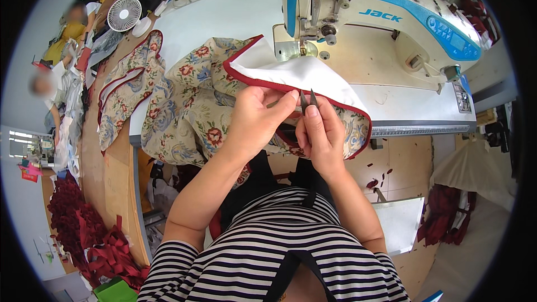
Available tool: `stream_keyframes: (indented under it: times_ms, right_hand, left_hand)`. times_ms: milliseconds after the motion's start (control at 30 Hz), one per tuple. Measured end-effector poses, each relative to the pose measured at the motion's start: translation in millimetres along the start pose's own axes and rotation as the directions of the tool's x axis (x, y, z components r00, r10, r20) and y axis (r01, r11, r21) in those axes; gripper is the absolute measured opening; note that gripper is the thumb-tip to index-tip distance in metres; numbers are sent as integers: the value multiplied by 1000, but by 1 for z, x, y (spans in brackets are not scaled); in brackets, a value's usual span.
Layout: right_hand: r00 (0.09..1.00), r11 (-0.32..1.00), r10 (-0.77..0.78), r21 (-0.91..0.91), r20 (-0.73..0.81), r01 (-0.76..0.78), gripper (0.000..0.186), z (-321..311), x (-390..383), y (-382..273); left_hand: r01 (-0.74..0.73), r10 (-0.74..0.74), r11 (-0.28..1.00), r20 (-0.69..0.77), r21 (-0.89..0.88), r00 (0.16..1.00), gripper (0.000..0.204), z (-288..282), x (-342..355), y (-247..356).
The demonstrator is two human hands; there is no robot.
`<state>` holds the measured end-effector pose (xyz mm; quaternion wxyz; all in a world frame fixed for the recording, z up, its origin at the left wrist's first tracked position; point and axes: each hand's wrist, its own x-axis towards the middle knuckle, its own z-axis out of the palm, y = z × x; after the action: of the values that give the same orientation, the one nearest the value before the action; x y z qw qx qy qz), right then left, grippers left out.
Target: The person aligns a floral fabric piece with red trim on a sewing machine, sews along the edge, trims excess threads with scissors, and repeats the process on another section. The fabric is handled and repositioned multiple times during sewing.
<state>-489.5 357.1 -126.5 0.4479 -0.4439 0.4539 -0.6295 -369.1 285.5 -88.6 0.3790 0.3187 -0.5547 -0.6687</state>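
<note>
Red binding (268,84) already edges the floral fabric (215,135); my left hand (254,118) pinches that edge, my right hand (323,138) grips snips (312,99); thread trimming seems unfinished.

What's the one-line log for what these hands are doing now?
Left hand: pinching floral cloth by dark red edging | Right hand: holding dark snips near edging | Ahead: white-and-blue sewing machine

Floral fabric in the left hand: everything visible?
The floral fabric is beige, patterned in red and blue, woven-looking, with a white reverse and dark red binding. It lies rumpled on the white table, one edge turned up to show the reverse, part hanging over the near edge. The left hand pinches the binding; the right hand, gripping dark snips, is beside it, contact unclear.
</note>
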Motion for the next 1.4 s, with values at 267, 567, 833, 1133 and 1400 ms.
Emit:
stream_keyframes:
  times_ms: [267, 567, 833, 1133, 1400]
  right_hand:
    - [1000, 991, -17, -135, -15, 15, 27, -6, 3, -4]
    - [1000, 975, 1, -222, 0, -1, 28, -6, 3, -10]
    - [1000, 988, -10, -157, -27, 6, 26, -6, 4, -9]
    - [1000, 970, 20, -241, -2, -20, 27, -7, 3, -12]
    - [1000, 959, 8, -283, 4, -6, 25, -8, 3, -13]
  left_hand:
    - [8, -8, 998, -2, -70, 1000, 25, 0, 3, -2]
    - [13, -12, 999, 7, -42, 1000, 23, -4, 2, -5]
    - [2, -2, 999, 20, -41, 1000, 24, -2, 1, -5]
    - [10, -9, 998, 9, -64, 1000, 23, -3, 2, -6]
    - [12, -12, 997, 3, -79, 1000, 22, -2, 1, -5]
